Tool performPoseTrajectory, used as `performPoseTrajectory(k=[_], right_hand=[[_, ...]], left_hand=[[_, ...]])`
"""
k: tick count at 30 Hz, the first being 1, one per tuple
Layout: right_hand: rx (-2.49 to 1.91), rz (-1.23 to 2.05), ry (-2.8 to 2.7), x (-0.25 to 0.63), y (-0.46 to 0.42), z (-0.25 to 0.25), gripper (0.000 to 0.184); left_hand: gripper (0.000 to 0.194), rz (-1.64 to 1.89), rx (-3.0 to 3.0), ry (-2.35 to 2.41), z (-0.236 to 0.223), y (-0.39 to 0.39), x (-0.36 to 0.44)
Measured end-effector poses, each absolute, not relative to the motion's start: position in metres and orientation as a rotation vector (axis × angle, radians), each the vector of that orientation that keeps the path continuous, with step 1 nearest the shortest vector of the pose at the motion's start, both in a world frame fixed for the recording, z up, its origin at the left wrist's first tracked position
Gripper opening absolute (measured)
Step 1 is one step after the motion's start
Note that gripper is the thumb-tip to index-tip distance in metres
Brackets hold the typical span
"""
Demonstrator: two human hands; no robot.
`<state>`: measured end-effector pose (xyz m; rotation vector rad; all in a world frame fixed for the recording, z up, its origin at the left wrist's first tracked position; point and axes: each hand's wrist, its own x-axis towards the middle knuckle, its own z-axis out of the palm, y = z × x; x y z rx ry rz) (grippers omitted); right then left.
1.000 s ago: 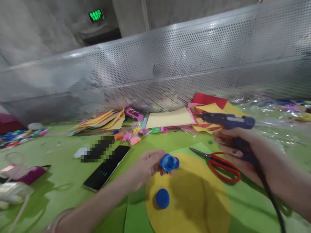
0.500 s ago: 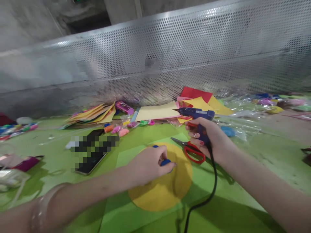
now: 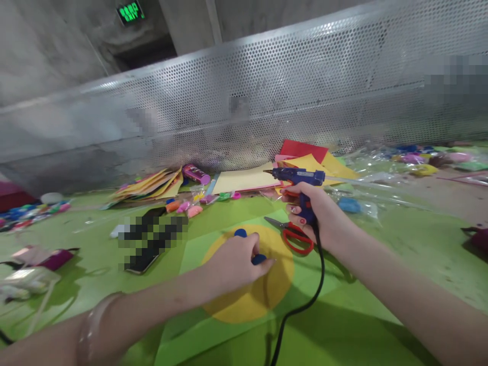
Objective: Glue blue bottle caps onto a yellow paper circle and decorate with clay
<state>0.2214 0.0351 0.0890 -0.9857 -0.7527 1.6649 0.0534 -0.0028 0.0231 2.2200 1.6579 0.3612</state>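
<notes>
My left hand [image 3: 236, 262] rests over a yellow paper circle [image 3: 253, 305], its thumb and fingers closed around a small blue round piece [image 3: 258, 259]. Another blue round piece [image 3: 240, 233] shows on the circle just beyond my knuckles. Beneath the circle lies a light green sheet [image 3: 190, 330]. Raised to the right, my right hand [image 3: 316, 208] grips a blue hot glue gun [image 3: 301, 176], its nozzle pointing left and a clear glue stick out of its back. The black cord hangs down in front. Red-handled scissors [image 3: 297, 239] lie below the gun, partly over the sheet's edge.
Two dark phones, partly blurred [image 3: 143, 260], lie left of the sheet. Farther back are stacked coloured papers [image 3: 152, 188], a purple tube [image 3: 196, 174], small clay packets [image 3: 195, 211] and cream paper [image 3: 244, 178]. A perforated metal panel [image 3: 267, 91] stands behind.
The view has tilted up and shifted slightly, bringing the exit sign in. The far blue piece shows more clearly. Both hands keep their holds, with little movement over the paper.
</notes>
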Motion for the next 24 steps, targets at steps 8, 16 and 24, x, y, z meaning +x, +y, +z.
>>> performPoseTrajectory(k=[8,16,24], right_hand=[[-0.911,1.640,-0.788,0.222,0.034,0.082,0.017],[-0.835,1.639,-0.846,0.224,0.039,0.072,0.015],[-0.829,1.694,-0.854,0.223,0.039,0.075,0.018]], left_hand=[[0.032,0.342,2.222,1.720,0.024,-0.003,0.058],[0.031,0.318,2.218,1.710,0.019,-0.004,0.061],[0.033,0.290,2.237,1.691,0.021,-0.001,0.062]])
